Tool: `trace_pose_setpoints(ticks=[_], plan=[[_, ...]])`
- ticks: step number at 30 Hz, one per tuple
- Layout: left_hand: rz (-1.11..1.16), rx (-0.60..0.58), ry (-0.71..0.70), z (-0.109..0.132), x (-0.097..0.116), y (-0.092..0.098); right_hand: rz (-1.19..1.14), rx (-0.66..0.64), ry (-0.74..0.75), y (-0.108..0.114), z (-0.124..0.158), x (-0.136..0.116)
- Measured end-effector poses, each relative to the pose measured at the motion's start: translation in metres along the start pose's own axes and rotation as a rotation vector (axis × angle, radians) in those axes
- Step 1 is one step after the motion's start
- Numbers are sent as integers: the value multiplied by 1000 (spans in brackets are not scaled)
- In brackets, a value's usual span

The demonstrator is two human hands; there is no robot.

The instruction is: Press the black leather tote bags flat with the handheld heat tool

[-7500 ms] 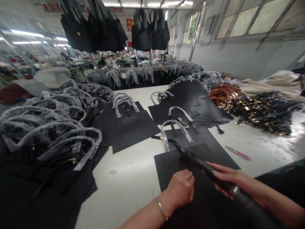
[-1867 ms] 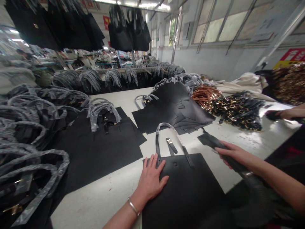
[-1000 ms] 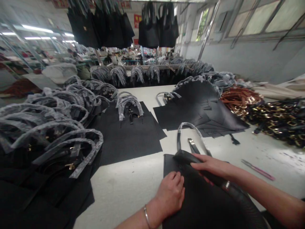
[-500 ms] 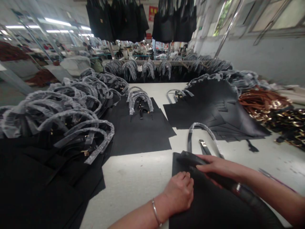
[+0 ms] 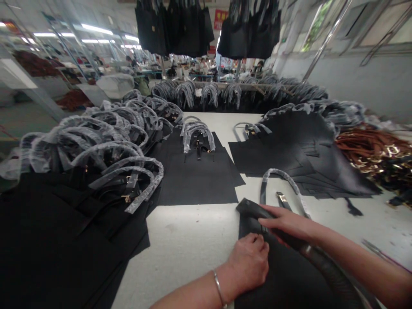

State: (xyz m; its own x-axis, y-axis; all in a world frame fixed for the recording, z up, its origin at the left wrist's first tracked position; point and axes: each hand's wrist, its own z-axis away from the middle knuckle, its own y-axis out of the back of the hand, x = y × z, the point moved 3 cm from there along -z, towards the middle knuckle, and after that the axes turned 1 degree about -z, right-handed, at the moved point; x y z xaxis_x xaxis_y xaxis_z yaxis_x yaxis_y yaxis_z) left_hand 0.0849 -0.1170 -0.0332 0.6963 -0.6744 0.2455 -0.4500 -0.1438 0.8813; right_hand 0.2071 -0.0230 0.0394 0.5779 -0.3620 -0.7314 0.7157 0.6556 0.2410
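Note:
A black leather panel (image 5: 289,279) lies at the table's lower right, with a plastic-wrapped handle (image 5: 283,172) and a gold-buckled strap (image 5: 283,200) behind its top edge. My left hand (image 5: 251,262), with a bracelet at the wrist, is closed on the panel's left side; what its fingers pinch is hidden. My right hand (image 5: 285,223) wraps round a dark nozzle (image 5: 252,209) joined to a thick black hose (image 5: 331,270). The nozzle lies over the top of the panel, just above my left hand.
Black bag pieces with wrapped handles (image 5: 106,137) are heaped at left. More panels lie mid-table (image 5: 199,184) and at right (image 5: 289,150). Brown straps (image 5: 370,141) and a pointed tool (image 5: 375,248) are at right. Black bags (image 5: 174,30) hang above.
The view has turned slightly left, so the scene sits further right. The nozzle in my right hand has shifted left relative to the panel, its tip now past the panel's top left corner.

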Motion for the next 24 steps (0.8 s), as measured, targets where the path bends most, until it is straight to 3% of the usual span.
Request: trace_pose_setpoints(ticks=[3, 9, 16, 19, 24], plan=[[0, 3, 70, 0, 10, -10, 29, 166, 109, 3, 1, -6], [53, 3, 209, 9, 22, -26, -56, 119, -30, 10, 39, 20], [-42, 3, -94, 27, 30, -17, -91, -94, -136, -20, 59, 45], [-48, 6, -107, 26, 36, -22, -71, -120, -138, -38, 55, 35], [-13, 7, -38, 21, 41, -35, -74, -29, -102, -53, 37, 12]])
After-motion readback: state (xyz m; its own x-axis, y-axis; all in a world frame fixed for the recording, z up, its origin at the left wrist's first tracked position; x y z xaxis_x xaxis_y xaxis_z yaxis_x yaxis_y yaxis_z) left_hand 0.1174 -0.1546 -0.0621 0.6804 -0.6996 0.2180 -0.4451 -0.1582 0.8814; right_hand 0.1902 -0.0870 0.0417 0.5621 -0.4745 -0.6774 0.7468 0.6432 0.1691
